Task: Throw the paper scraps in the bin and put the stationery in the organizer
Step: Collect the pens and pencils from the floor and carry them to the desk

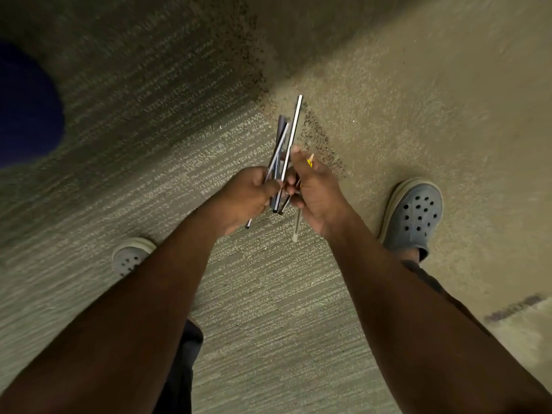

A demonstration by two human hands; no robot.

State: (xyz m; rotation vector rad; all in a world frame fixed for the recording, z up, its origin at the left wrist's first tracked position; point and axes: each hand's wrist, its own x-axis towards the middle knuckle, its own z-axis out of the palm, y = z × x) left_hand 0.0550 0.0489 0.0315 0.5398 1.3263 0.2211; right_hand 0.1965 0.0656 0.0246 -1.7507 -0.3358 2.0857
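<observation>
- Head view is looking straight down at a carpeted floor (pixel 268 309), with both of the person's bare forearms reaching out over it.
- Left hand (pixel 243 195) is curling its fingers round a bundle of pens (pixel 282 150), thin dark and silvery sticks that are fanning out toward the far side, above the fist.
- One long silvery stick (pixel 294 135) is standing out farthest from the bundle, tilting slightly to the right.
- Short ends of the bundle are poking out on the near side of the left fist.
- Right hand (pixel 316 189) is sitting just beside the left, its fingertips touching the bundle, while its fingers are wrapping a yellow pencil (pixel 310 160) whose sharpened tip is showing past the knuckles.
- A pale thin stick (pixel 296 227) is hanging out of the near side of the right hand; whether it is a pen I cannot tell.
- All the stationery is being held in the air over the carpet, between the two feet.
- Grey perforated clogs are showing on both feet: the right clog (pixel 413 216) in full, the left clog (pixel 131 256) partly hidden by the left forearm.
- A dark blue shape (pixel 27 115) is sitting at the left edge, too blurred to identify.
</observation>
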